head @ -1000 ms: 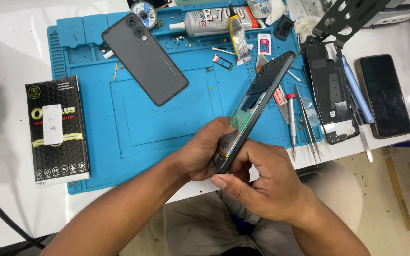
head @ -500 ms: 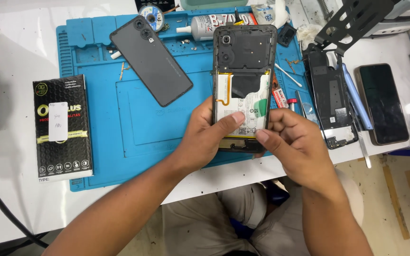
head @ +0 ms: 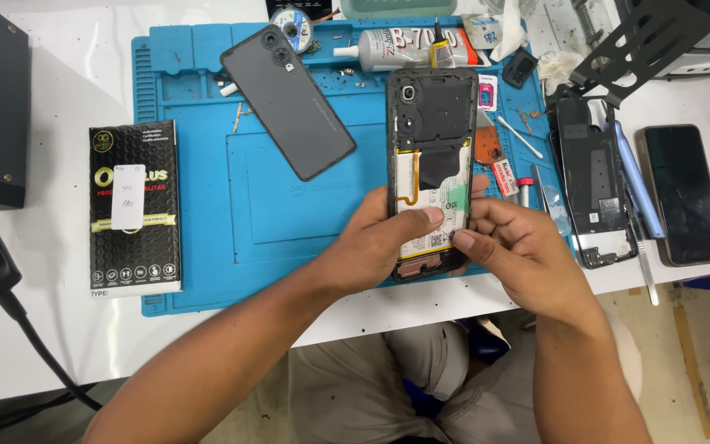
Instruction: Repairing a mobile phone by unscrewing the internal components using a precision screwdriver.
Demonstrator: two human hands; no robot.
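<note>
An opened phone point(head: 431, 131) with its back off lies flat over the blue work mat point(head: 207, 205), showing a white battery and black covers. My left hand point(head: 375, 238) grips its lower left edge, thumb resting on the battery. My right hand point(head: 515, 251) holds the lower right edge, with thumb and forefinger pressed on the battery's lower part. The phone's dark grey back cover point(head: 288, 100) lies apart on the mat, up and to the left.
A black flat box point(head: 135, 207) sits left of the mat. A glue tube point(head: 400, 39) and tape roll point(head: 292, 26) lie at the mat's far edge. Another phone frame point(head: 595, 181), tweezers and a dark phone point(head: 685, 193) lie at right. A black cable point(head: 10, 312) runs at left.
The phone was held tilted on edge a second ago; it has been turned open side up and laid flat. Both hands have shifted to its lower end.
</note>
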